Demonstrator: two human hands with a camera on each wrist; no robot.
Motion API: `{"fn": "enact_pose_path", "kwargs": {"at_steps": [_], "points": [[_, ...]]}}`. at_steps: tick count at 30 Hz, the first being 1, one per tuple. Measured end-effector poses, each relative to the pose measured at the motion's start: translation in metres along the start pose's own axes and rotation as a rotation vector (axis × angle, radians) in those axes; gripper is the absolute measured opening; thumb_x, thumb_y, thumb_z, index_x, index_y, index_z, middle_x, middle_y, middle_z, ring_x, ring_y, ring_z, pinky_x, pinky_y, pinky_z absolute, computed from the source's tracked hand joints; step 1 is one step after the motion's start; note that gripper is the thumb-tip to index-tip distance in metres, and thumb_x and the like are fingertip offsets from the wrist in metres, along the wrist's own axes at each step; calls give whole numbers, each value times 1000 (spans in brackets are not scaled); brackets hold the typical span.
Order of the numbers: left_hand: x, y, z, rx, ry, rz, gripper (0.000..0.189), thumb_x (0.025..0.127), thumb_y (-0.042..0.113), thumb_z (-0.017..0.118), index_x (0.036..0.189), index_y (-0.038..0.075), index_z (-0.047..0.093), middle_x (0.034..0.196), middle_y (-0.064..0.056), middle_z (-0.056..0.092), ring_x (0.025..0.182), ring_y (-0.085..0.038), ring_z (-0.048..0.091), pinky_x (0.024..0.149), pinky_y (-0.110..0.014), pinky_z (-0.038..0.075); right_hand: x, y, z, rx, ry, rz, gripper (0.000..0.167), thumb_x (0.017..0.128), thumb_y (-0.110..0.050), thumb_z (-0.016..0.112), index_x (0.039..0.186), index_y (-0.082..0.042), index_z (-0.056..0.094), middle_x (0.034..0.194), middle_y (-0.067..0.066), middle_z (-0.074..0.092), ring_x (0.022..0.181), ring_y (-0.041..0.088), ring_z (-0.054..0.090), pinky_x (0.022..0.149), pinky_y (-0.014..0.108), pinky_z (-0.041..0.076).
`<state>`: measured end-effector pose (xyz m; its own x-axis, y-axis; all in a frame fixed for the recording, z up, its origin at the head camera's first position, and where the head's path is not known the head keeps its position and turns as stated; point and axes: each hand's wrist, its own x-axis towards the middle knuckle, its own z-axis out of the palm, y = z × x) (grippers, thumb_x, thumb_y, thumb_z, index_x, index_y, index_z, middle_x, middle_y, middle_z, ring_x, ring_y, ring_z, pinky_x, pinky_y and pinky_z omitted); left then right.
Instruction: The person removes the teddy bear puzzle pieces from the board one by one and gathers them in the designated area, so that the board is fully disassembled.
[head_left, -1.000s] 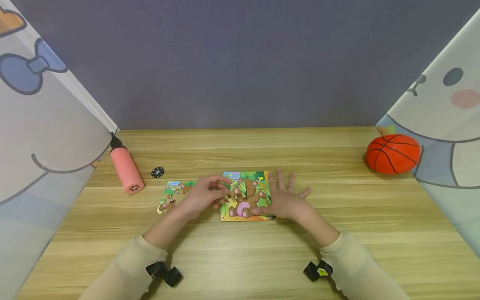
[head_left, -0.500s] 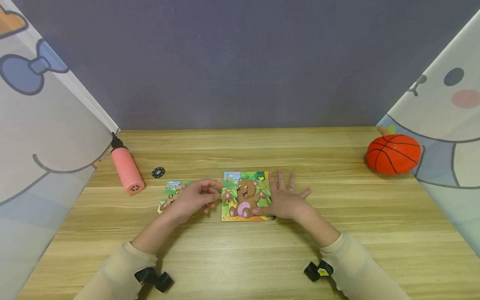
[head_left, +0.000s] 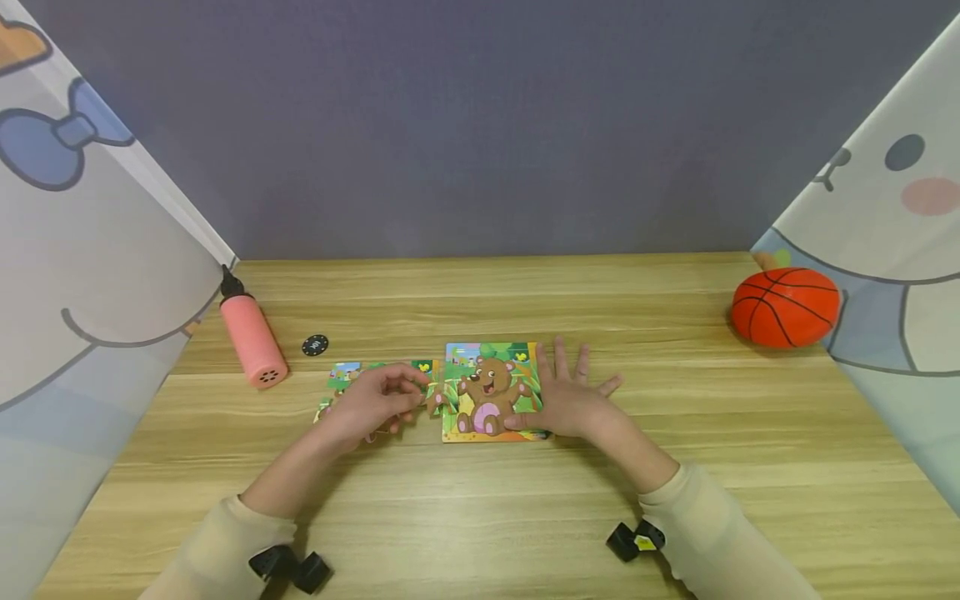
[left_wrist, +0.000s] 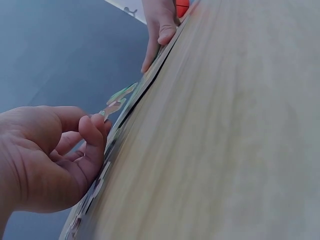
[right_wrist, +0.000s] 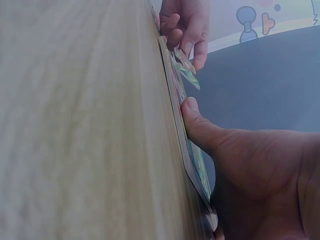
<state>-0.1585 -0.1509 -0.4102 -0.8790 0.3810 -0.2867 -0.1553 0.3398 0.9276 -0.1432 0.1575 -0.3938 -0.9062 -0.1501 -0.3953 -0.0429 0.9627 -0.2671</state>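
My left hand [head_left: 375,407] pinches a small jigsaw piece [head_left: 437,400], printed brown and green, between thumb and fingertips. In the left wrist view the piece [left_wrist: 117,100] is raised and tilted, close over the flat puzzle layer. It overlaps the left edge of a square bear jigsaw puzzle [head_left: 489,392] in the head view. My right hand [head_left: 573,402] lies with fingers spread on that puzzle's right side, its thumb [right_wrist: 192,112] on the surface. A second bear jigsaw [head_left: 347,371] lies to the left, mostly hidden under my left hand.
On the wooden table [head_left: 480,517] a black round chip [head_left: 315,345] lies beyond the left puzzle. A pink hand pump [head_left: 253,337] lies at the far left, and a red toy basketball [head_left: 786,307] sits at the far right. A grey partition [head_left: 480,133] stands behind.
My left hand has carried the pinched piece leftward, from over the right bear puzzle to its left edge, uncovering the bear's picture. My right hand has stayed in place.
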Motion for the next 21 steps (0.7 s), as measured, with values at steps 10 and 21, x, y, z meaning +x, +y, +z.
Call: {"fn": "enact_pose_path", "kwargs": {"at_steps": [10, 21], "points": [[-8, -3, -9, -21, -26, 20, 26, 96, 6, 67, 122, 3, 64, 89, -14, 63, 57, -15, 51, 44, -22, 40, 0, 0, -1, -7, -4, 2, 132, 76, -80, 65, 162, -10, -4, 164, 19, -21, 143, 54, -20, 87, 92, -5], [-12, -3, -16, -10, -54, 26, 26, 96, 2, 65, 122, -1, 64, 95, -17, 64, 61, -16, 53, 48, -23, 45, 0, 0, -1, -7, -1, -3, 133, 74, -82, 64, 162, -10, -4, 164, 19, -21, 143, 54, -20, 87, 92, -5]]}}
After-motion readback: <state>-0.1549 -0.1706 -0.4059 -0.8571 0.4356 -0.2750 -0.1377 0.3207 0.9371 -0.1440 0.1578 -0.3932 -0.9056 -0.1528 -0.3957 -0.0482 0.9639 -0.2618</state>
